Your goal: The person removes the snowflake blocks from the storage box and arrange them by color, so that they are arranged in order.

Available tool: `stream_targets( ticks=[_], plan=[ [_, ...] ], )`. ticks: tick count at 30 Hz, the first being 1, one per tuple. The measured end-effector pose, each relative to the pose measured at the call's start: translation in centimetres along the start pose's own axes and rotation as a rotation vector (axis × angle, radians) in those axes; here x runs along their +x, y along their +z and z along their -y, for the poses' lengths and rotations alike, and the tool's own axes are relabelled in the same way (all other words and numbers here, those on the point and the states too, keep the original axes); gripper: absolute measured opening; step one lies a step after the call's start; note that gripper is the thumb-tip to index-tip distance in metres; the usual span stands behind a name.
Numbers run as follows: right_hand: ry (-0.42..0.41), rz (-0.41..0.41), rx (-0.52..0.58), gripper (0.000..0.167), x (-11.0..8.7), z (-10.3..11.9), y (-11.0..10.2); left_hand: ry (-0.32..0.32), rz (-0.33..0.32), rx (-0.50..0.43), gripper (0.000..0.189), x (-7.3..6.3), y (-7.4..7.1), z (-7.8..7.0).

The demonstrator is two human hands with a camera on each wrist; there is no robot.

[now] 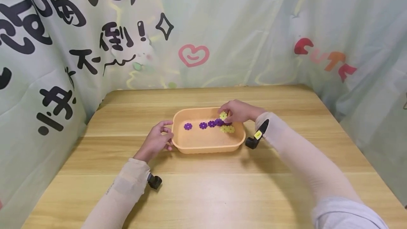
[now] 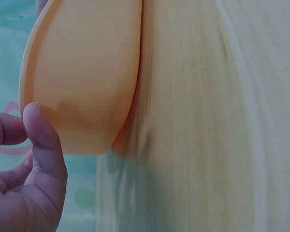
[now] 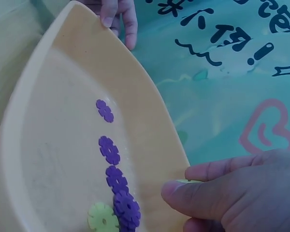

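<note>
A shallow orange plastic basin (image 1: 208, 148) stands on the table. My left hand (image 1: 155, 140) pinches the basin's left rim, its thumb (image 2: 38, 123) on the inner side and a finger behind. Over the right end, my right hand (image 1: 240, 111) holds a yellow flower-shaped plastic disc (image 1: 223, 115) between thumb and fingertips. In the right wrist view only a thin edge of that disc shows. Several purple flower-shaped discs (image 1: 203, 125) lie in a row along the basin floor, bunched toward the right. Beside them are more yellow discs (image 1: 231, 129), below the right hand.
The wooden table (image 1: 203, 190) extends around the basin on all sides. A pale curtain (image 1: 241, 27) printed with black characters and a pink heart (image 1: 194, 55) hangs behind the table and along both sides. Small black cameras (image 1: 154, 181) are strapped to both wrists.
</note>
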State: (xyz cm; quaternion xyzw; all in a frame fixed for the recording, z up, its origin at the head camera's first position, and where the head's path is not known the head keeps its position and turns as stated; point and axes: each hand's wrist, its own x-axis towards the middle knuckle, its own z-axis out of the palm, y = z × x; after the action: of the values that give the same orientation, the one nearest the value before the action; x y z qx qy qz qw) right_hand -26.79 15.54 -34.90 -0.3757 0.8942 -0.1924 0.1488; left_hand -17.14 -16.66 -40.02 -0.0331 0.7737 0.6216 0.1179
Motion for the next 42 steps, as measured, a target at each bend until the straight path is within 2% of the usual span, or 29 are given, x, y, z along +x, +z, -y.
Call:
stream_targets(
  ticks=[8,16,26,35,42],
  plan=[
    [0.003,-0.043,0.043,0.042,-1.3,-0.4,-0.4,0.005,0.022,0.000,0.051,-0.2,-0.1,-0.2],
    [0.019,-0.141,0.089,0.039,-2.9,-1.6,-0.6,0.004,0.027,-0.007,0.051,-0.1,-0.2,0.0],
    [0.041,-0.272,0.122,0.040,-4.5,-3.3,0.1,0.007,0.027,-0.006,0.052,0.0,-0.3,0.0],
    [0.133,-0.358,0.179,0.041,-6.1,-4.5,0.7,-0.003,0.023,-0.007,0.051,0.0,-0.3,0.0],
    [0.176,-0.409,0.213,0.041,-7.8,-6.4,1.3,0.000,0.024,-0.001,0.052,-0.1,-0.2,-0.1]
  ],
)
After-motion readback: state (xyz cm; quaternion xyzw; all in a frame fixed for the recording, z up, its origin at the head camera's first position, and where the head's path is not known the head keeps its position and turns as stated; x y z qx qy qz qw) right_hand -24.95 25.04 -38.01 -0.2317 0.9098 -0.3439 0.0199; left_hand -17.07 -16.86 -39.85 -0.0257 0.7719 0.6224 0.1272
